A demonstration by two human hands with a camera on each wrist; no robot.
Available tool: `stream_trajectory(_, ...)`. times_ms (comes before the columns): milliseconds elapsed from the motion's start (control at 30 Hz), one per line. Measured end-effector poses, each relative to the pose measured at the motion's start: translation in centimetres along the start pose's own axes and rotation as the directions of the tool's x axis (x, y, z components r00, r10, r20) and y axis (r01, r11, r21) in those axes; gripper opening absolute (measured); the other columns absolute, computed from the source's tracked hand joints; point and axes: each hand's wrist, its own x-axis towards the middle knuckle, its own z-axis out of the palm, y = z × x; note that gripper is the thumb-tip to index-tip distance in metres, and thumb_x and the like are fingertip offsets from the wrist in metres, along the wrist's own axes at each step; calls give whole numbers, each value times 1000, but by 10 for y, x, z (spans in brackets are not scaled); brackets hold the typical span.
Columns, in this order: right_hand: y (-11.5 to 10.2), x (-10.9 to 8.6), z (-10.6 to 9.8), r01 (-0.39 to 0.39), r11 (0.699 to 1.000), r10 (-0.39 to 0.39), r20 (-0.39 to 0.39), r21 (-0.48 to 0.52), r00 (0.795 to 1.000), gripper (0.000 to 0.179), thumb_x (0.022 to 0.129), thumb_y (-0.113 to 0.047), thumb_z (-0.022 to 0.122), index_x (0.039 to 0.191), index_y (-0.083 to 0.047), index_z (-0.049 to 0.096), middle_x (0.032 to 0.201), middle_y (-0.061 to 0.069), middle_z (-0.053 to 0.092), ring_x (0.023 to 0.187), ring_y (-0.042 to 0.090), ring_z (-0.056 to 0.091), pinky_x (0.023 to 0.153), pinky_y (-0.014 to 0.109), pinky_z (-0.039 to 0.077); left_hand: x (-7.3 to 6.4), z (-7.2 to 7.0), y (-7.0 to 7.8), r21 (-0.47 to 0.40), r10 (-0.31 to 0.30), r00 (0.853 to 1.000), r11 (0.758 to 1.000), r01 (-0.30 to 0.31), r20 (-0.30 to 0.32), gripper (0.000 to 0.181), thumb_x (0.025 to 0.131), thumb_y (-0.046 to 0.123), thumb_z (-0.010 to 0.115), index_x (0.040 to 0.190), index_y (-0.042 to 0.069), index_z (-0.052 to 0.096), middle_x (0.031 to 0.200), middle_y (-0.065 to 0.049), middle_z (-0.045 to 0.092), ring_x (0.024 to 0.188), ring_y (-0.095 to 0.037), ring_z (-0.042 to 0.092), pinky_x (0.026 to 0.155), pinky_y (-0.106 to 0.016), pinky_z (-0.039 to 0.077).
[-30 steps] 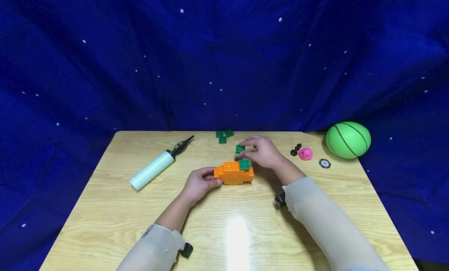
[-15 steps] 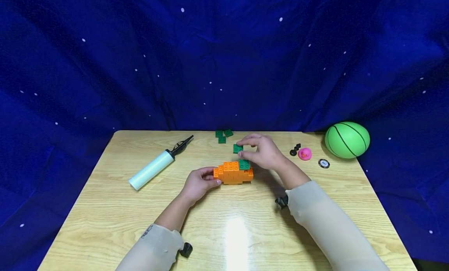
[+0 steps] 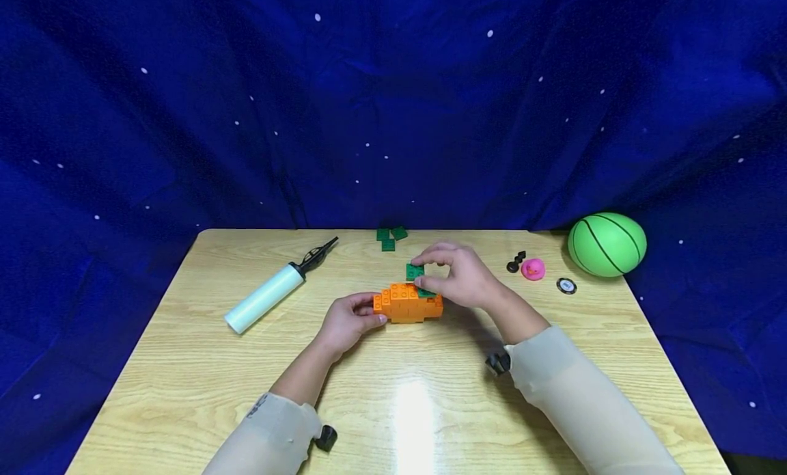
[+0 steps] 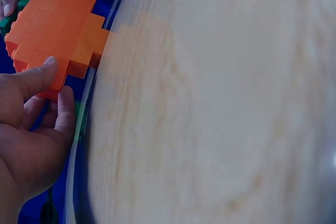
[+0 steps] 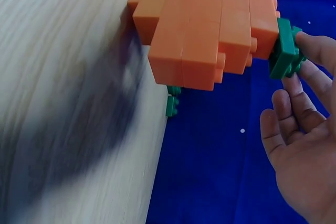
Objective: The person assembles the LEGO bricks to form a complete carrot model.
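Note:
A stepped build of orange toy bricks (image 3: 402, 305) stands at the middle of the table. My left hand (image 3: 346, 324) grips its left end, thumb on the near face, as the left wrist view also shows. One green brick (image 3: 425, 293) sits on the build's top toward the right, partly covered by my right hand (image 3: 464, 278). Between thumb and fingertips that hand pinches another green brick (image 3: 414, 271), close over the top studs and just left of the first one. In the right wrist view the orange bricks (image 5: 194, 24) show from below, with green (image 5: 284, 51) at their top.
Several flat green bricks (image 3: 388, 245) lie at the table's back edge. On the left is a hand air pump (image 3: 264, 299). A small black object (image 3: 514, 264), a pink rubber duck (image 3: 533, 269), a poker chip (image 3: 566, 286) and a green ball (image 3: 607, 245) are at right.
The right hand has brought its pinched green brick left and nearer, down toward the top of the orange build. The left hand keeps its grip in the same place.

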Motion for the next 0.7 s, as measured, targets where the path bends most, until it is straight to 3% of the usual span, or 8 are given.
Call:
stream_trajectory(500,-6,-7,11,96,995,-96,26,-10,995,29,88,-23,84,116,-17,78,114,-4,72,114,19,62,99,46,52,0,0,0,-13,-2,1000,1000,2,6,49,87,-1,82,133,-1,66,114,-12,74,99,-21,72,86,-29,60)
stream_trajectory(700,-7,-8,13,95,995,-94,44,-23,995,29,89,-22,83,117,-18,78,115,-4,71,114,19,61,100,46,51,2,-1,-2,-6,-7,1000,1000,7,10,49,87,0,83,133,1,67,115,-11,74,100,-21,72,86,-30,60)
